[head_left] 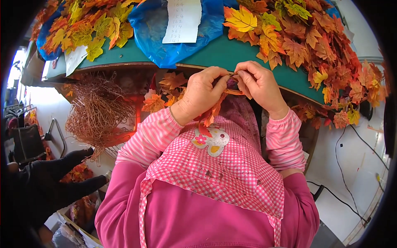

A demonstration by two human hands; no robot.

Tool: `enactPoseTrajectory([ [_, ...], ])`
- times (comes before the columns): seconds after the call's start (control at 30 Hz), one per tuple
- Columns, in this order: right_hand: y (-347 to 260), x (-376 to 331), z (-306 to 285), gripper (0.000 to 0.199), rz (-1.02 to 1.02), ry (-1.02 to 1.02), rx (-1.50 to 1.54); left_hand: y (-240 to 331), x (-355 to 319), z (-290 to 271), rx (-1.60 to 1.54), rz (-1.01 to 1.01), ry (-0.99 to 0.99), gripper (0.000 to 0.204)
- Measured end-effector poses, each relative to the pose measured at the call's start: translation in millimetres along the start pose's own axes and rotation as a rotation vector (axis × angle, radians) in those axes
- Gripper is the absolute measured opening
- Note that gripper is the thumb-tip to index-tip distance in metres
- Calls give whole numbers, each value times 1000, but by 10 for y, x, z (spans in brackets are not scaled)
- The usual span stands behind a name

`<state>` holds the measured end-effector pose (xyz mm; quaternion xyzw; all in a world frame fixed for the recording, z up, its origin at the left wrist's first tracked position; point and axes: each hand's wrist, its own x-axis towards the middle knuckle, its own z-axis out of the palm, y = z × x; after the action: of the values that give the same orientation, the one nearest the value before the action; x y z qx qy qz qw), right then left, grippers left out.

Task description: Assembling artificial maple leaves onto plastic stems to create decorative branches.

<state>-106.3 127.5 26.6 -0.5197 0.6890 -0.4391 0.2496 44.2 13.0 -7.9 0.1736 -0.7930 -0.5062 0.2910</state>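
Just off the near edge of a green table, my left hand and my right hand come together, fingertips pinched. Between them runs a strand of orange artificial maple leaves, hanging down from my left hand over the apron. A small dark purple piece shows between my fingertips; its kind cannot be made out. Both hands are closed on the leafy strand, and the exact grip points are partly hidden by my fingers.
Artificial autumn leaves are heaped at the table's right, more at its left. Between them lies a blue plastic bag under a white paper. A tangled brown wire bundle hangs at left. Black-clothed limbs show lower left; cables right.
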Motion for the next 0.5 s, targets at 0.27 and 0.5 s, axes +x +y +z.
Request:
enactPoseTrajectory([
  [0.27, -44, 28, 76, 9, -235, 2, -336, -52, -30, 48, -37, 22, 4, 13],
  [0.5, -115, 3, 188, 13, -355, 23, -520, -142, 65, -112, -584, -754, -307, 24],
])
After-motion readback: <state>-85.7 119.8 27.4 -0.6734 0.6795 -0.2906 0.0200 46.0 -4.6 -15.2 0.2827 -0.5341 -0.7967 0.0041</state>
